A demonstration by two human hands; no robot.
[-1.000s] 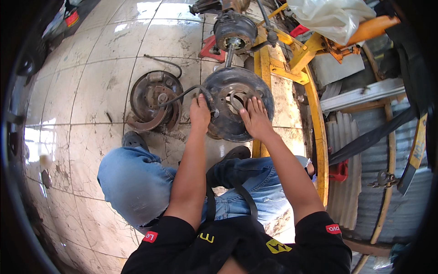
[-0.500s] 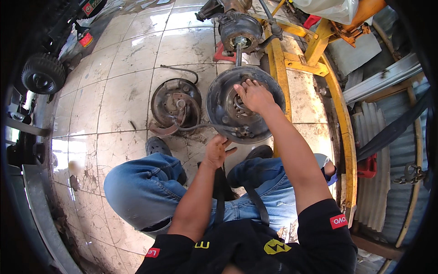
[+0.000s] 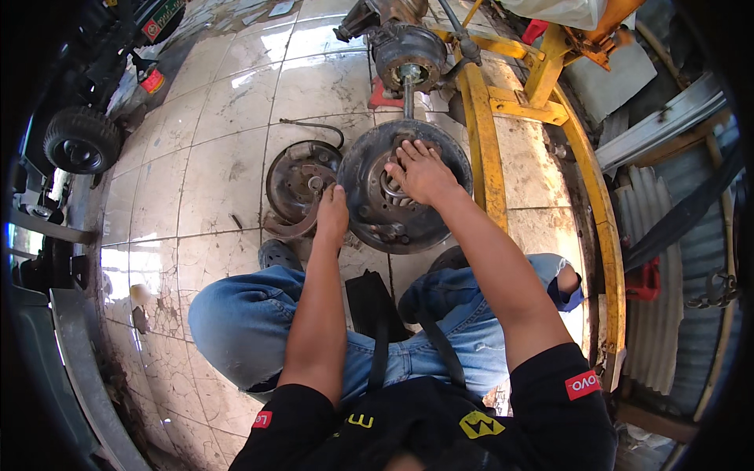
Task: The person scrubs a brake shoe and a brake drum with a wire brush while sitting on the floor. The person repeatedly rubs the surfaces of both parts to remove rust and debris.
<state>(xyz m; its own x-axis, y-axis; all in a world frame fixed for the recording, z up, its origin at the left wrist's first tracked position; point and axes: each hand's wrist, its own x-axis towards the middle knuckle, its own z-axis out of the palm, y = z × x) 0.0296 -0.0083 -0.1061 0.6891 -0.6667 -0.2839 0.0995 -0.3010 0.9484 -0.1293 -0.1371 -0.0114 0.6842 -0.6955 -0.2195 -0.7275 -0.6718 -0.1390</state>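
Observation:
A large dark brake backing plate (image 3: 369,153) with a hub in its middle is in front of me. My right hand (image 3: 426,174) lies spread over its centre, palm down. Against the plate's left rim is my left hand (image 3: 332,216), thumb pointing up; its other fingers are mostly hidden. An axle shaft (image 3: 408,102) runs from behind the plate to a round flange on the axle housing (image 3: 408,56). On the floor to the left lies a smaller brake assembly (image 3: 294,177) with a curved brake shoe (image 3: 294,228), close to my left hand.
A yellow steel stand (image 3: 487,141) rises on the right. A black hose (image 3: 314,128) curls behind the smaller assembly. At far left are a vehicle wheel (image 3: 81,141) and a metal rail (image 3: 82,369). Corrugated sheet (image 3: 652,314) leans at the right. A black strap lies between my legs.
The large plate has shifted left and turned somewhat. My left hand has moved up and left from below the plate to its left rim. My right hand has stayed on the hub.

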